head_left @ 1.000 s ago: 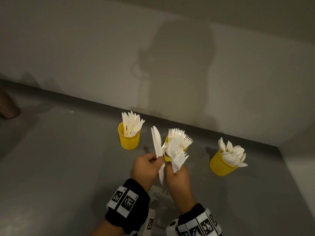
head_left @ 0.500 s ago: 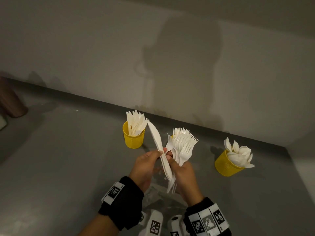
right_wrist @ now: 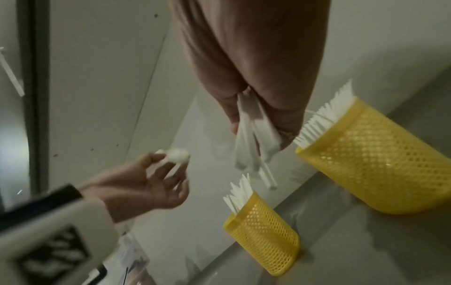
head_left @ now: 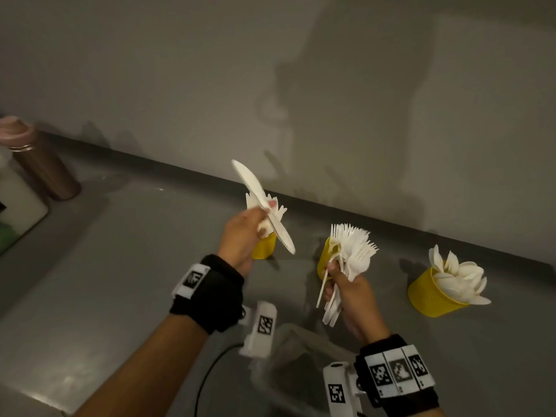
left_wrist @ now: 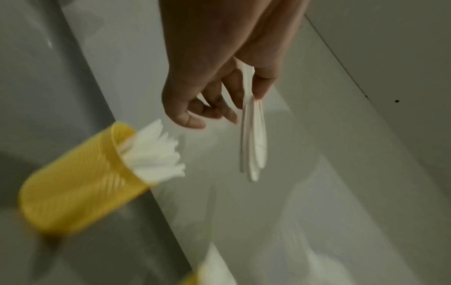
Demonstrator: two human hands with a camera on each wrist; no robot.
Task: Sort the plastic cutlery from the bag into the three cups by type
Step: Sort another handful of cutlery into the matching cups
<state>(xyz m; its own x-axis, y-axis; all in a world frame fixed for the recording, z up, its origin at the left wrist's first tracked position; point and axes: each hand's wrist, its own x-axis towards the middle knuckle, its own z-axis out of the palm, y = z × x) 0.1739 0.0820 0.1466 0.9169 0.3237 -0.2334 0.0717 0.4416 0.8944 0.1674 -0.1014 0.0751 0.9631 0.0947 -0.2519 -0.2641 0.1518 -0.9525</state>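
My left hand pinches a few white plastic knives just above the left yellow cup, which holds knives. The same knives hang from the left hand between thumb and fingers in the left wrist view. My right hand grips a bunch of white forks in front of the middle yellow cup, which is full of forks. The right yellow cup holds spoons. A clear plastic bag lies near my wrists.
A brown bottle with a pink lid and a white box stand at the far left. The grey wall runs close behind the cups. A black cable trails under my left forearm.
My hands have parted: the left carried the knives up and left, over the knife cup. The right keeps the fork bunch by the middle cup. The head view has shifted right.
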